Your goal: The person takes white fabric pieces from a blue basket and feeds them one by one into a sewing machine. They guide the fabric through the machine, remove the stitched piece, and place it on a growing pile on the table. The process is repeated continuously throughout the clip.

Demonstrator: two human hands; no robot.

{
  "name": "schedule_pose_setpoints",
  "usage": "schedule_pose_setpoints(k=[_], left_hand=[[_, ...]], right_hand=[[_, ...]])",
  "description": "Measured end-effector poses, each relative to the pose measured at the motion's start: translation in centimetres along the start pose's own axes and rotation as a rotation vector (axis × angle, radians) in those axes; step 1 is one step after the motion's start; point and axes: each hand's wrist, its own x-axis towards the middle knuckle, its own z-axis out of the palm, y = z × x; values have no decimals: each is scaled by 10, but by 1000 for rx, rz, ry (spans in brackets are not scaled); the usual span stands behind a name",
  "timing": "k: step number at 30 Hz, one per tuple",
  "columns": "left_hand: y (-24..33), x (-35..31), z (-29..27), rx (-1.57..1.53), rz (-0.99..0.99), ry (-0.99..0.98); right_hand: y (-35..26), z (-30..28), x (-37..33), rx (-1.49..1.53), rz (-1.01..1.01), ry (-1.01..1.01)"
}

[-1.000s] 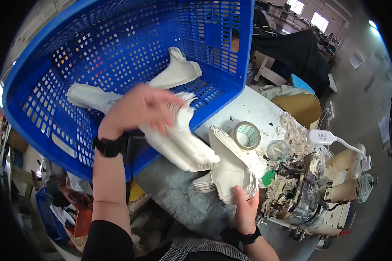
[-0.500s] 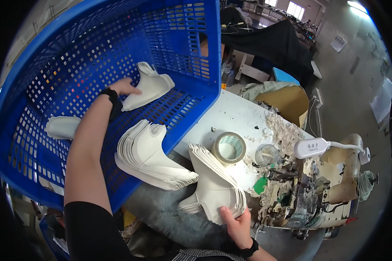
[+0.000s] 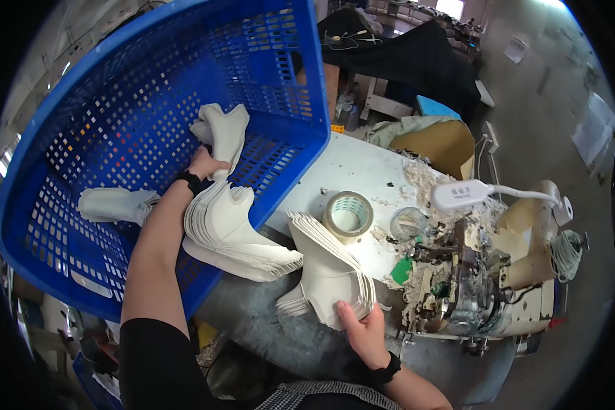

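Note:
My left hand (image 3: 207,165) reaches into a tilted blue plastic basket (image 3: 140,102). It grips the lower end of a bundle of cream-white curved pieces (image 3: 229,133), thumb across the front; the other fingers are partly hidden. At the table's near side my right hand (image 3: 365,336) pinches the bottom edge of a fanned stack of similar pieces (image 3: 326,280), thumb on top. Between both hands, a second fanned stack (image 3: 236,236) lies against the basket's edge. One more white bundle (image 3: 113,204) rests in the basket, beyond my left forearm.
A roll of tape (image 3: 348,215) stands on the white table (image 3: 314,179) near a small clear round container (image 3: 408,224). To the right is a machine (image 3: 468,280) surrounded by lint and scraps, with a white lamp (image 3: 461,195) above it. A brown scrap-filled container (image 3: 437,143) stands behind.
In the basket, the bundle at my left hand has turned more upright and moved slightly left. My right hand stays on its stack. The whole view has shifted a little.

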Motion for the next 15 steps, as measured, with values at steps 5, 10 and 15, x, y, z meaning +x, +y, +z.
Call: schedule_pose_setpoints(k=[5,10,15], left_hand=[[33,-17,-14,-88,-144,-320],[29,-32,-33,-192,-266,-588],[47,-60,-26,-539,-291,-468]], right_hand=[[5,-7,2,-76,-11,8],[10,0,1,-47,-45,0],[9,-5,-1,-90,-48,-5]])
